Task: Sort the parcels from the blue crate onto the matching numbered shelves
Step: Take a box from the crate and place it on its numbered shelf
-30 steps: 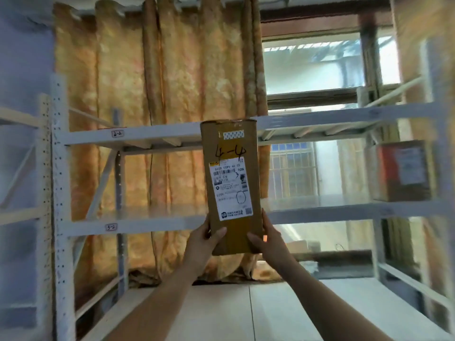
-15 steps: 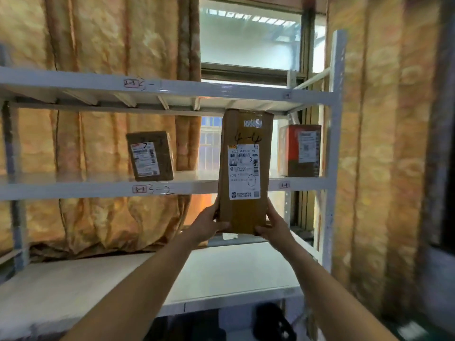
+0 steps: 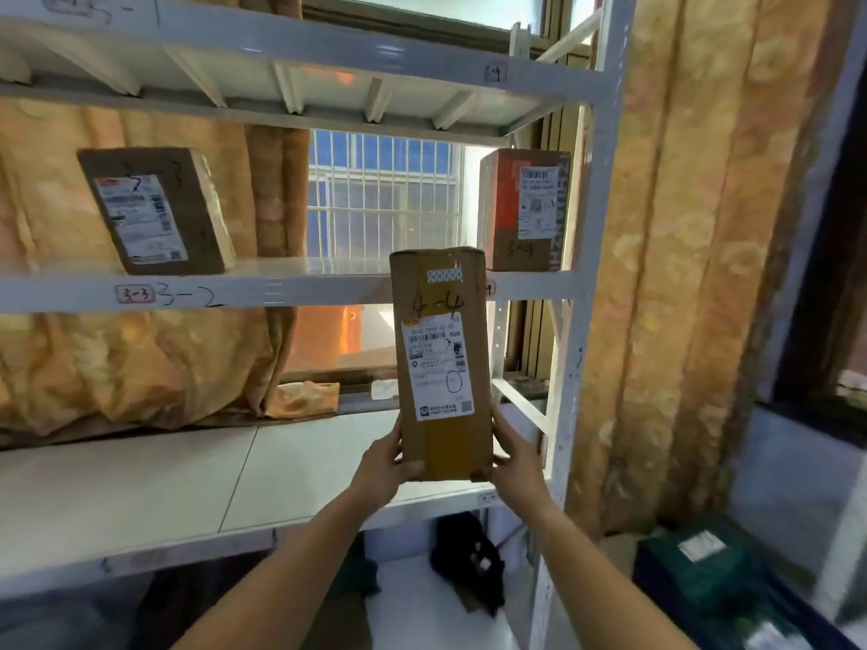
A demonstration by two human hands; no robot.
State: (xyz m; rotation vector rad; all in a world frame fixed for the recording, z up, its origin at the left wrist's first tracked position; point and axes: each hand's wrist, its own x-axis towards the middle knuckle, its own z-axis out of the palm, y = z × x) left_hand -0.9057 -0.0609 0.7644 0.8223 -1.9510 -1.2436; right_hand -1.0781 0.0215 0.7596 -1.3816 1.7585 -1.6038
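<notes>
parcel (image 3: pixel 441 363): tall brown cardboard box, shiny tape (image 3: pixel 448 448), "4-4" scrawled, upright over smooth white shelf (image 3: pixel 140 485)
grip: left hand (image 3: pixel 387 466), right hand (image 3: pixel 516 462), fingers curled round bottom corners
change: held lower than 0.5 s ago

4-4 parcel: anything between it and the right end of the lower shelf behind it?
Nothing visible. The left hand and right hand hold the 4-4 parcel upright before the lower shelf, whose surface shows bare beside it; the patch behind the parcel is hidden. The side brace sits at its right.
</notes>
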